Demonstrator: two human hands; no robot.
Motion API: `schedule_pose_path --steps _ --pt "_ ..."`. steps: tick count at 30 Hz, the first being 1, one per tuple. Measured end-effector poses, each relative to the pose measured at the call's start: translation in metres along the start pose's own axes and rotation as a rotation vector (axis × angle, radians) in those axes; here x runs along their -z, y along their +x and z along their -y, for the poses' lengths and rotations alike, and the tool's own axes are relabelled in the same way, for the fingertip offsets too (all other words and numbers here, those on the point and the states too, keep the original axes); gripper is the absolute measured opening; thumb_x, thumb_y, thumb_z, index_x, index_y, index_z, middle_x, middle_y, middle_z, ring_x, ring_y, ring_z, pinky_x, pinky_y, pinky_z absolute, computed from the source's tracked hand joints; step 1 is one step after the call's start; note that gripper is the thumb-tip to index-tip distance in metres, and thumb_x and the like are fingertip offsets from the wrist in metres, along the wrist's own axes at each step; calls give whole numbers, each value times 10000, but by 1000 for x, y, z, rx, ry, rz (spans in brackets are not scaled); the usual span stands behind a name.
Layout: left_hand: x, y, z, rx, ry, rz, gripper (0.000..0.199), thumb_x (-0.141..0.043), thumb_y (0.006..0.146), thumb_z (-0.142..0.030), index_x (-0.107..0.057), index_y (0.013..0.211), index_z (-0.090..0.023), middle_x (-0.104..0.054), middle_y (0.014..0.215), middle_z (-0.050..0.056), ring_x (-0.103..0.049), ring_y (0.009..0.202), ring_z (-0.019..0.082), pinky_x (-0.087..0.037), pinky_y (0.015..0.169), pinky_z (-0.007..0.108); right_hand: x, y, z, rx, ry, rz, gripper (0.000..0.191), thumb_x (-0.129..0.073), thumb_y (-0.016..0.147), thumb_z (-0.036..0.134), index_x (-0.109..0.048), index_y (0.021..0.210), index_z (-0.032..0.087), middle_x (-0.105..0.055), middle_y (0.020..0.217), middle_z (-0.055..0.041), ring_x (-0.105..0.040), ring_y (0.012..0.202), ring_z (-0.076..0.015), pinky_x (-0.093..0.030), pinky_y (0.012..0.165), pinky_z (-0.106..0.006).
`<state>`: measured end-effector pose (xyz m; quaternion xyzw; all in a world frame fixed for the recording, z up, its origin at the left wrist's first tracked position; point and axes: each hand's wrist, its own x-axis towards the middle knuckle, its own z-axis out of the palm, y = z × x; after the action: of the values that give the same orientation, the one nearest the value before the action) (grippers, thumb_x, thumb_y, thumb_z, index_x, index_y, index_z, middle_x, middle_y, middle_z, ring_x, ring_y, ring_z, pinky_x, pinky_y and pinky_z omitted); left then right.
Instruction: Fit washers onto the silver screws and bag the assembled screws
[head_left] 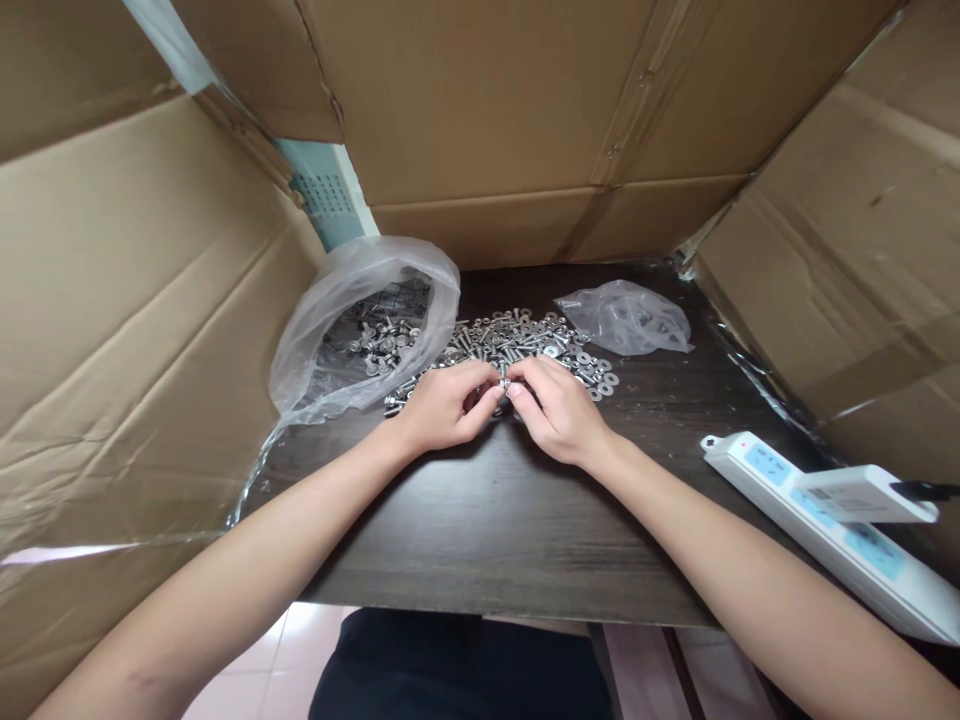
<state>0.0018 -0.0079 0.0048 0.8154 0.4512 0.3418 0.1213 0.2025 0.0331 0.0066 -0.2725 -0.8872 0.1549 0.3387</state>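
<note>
My left hand [452,405] and my right hand [556,407] meet at the near edge of a pile of metal bolts, nuts and washers [517,335]. Between their fingertips is a small metal fastener [505,383], pinched from both sides; its exact parts are too small to tell. Left of the pile lies an open clear plastic bag [300,360] with assembled-looking bolts [386,340] inside. Loose flat washers [606,385] lie at the pile's right side, beyond my right hand.
A crumpled clear bag [634,318] lies at the back right of the dark table [480,530]. A white power strip [817,530] with a plugged-in adapter [870,493] is at the right. Cardboard walls [510,110] stand at the back and both sides.
</note>
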Motion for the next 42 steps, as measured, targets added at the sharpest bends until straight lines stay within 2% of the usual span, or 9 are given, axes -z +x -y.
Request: schedule_pose_path --steps 24,32,42 --pt "0 1 1 -4 -11 -4 253 -466 1007 -327 -631 898 -168 -642 780 34 -542 679 147 -418 662 278 1 1 1 4 -19 32 208 -404 1043 245 -536 884 216 -616 813 -60 -529 784 -230 -422 731 -381" --pt "1 1 0 -11 -18 -2 244 -474 1003 -316 -630 891 -166 -627 768 27 -543 676 143 -415 659 273 1 1 2 -1 -13 16 105 -452 997 233 -540 943 208 -633 891 -77 -558 828 -242 -440 755 -384" --pt "0 1 1 -46 -22 -27 192 -517 974 -280 -627 877 -156 -589 717 0 -508 624 117 -389 615 250 0 1 1 21 -18 26 134 -435 1011 223 -538 928 207 -627 864 -69 -549 820 -237 -436 760 -377"
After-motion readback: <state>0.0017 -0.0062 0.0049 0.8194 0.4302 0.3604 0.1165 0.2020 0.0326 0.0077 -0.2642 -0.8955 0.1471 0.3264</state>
